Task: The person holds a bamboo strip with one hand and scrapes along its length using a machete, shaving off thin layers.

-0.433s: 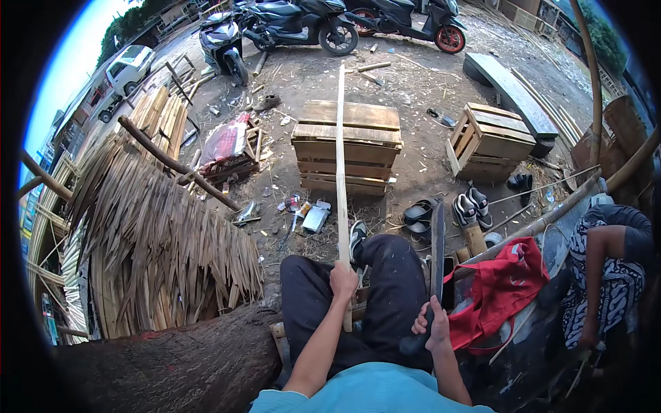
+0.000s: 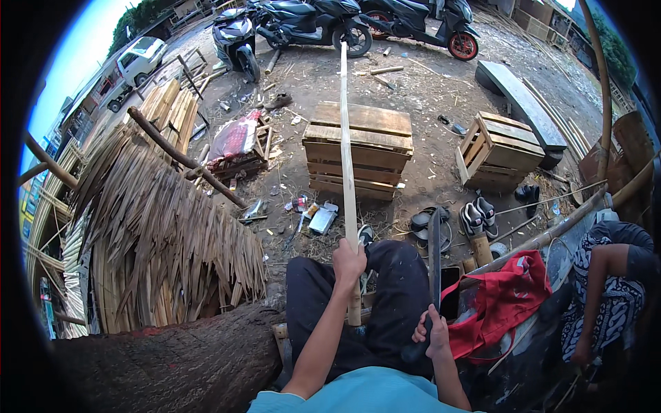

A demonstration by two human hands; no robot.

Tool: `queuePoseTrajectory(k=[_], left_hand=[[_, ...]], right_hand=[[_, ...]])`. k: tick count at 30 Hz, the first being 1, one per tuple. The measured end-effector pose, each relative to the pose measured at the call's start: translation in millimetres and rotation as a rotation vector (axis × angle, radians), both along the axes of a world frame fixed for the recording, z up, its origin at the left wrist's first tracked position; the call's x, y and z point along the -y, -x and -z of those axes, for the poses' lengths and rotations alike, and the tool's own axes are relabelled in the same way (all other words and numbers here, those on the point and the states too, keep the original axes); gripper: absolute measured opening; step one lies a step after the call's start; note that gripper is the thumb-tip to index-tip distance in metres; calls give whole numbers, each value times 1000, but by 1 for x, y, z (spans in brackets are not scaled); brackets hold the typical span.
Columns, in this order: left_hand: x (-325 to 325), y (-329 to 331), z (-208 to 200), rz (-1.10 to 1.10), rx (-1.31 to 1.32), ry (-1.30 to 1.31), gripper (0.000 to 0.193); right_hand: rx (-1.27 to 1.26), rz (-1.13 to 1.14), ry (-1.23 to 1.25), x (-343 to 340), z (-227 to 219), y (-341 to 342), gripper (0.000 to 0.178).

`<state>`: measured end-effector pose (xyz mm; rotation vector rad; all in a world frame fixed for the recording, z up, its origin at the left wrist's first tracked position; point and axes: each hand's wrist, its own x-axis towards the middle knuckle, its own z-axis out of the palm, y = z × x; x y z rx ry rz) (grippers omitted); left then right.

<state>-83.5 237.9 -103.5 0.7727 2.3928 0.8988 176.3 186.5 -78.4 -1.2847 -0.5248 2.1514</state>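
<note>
Left hand (image 2: 350, 263), lower middle of the frame, has its fingers wrapped round a long, pale, narrow strip of split bamboo (image 2: 346, 151) near its lower end; the strip runs up the middle of the frame, its bottom tip between the dark-trousered legs (image 2: 399, 282). Right hand (image 2: 432, 334), lower right of centre, is curled round the grip of a long, dark, straight-bladed machete (image 2: 434, 255), its blade pointing up. The strip looks light, stiff across short spans and springy along its length, perhaps with sharp edges; held so low, it probably feels top-heavy, and a grip nearer the middle should balance better. The machete seems heavier and rigid, best held by its grip alone. Its blade stands near the right knee and the red cloth bag (image 2: 506, 289). More room appears left of the strip, toward the brown dried-leaf thatch (image 2: 165, 213), than at lower right, where another person (image 2: 606, 289) sits.
</note>
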Motion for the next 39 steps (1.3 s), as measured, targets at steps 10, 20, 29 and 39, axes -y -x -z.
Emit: queuePoseTrajectory(k=[10, 20, 29, 39], left_hand=[[75, -29, 101, 74, -113, 145, 46], [61, -15, 132, 51, 38, 114, 52], [14, 5, 88, -264, 553, -199, 48], [59, 5, 46, -186, 732, -248, 50]], right_hand=[[37, -98, 155, -8, 19, 12, 44], [12, -80, 177, -12, 19, 11, 44], [-2, -53, 189, -16, 24, 9, 44], [56, -62, 160, -13, 19, 8, 43]])
